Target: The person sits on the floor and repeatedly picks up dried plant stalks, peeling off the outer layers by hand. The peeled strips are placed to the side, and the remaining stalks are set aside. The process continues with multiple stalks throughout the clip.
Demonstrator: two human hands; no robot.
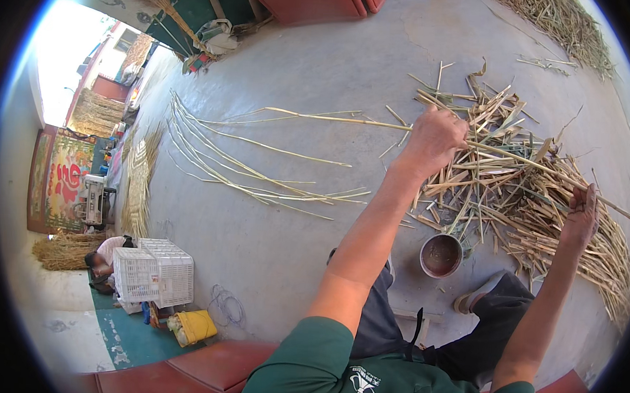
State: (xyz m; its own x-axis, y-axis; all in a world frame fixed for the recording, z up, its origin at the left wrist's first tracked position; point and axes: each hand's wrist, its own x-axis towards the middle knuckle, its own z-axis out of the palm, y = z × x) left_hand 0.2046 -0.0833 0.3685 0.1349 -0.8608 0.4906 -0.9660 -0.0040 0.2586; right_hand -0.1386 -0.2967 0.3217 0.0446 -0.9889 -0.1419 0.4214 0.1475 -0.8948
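Observation:
A long pale plant stalk (517,158) stretches across in front of me, its thin branching end reaching far to the left. My left hand (435,142) is closed around its middle part. Nearer its thick end, my right hand (581,216) pinches the same stalk, fingers raised. Below both hands lies a heap of cut straw-coloured stalk pieces and dry leaves (491,179). A small round metal bowl (441,256) with a brownish inside stands between my feet and the heap. Several thin stripped stems (260,174) lie fanned out on the floor at left.
A long bundle of stalks (593,258) lies at the right. White plastic crates (174,271) and a yellow container (195,327) stand at lower left, beside a crouching person (105,261). Another straw pile (561,24) is at the far right; red furniture (306,3) stands at the back.

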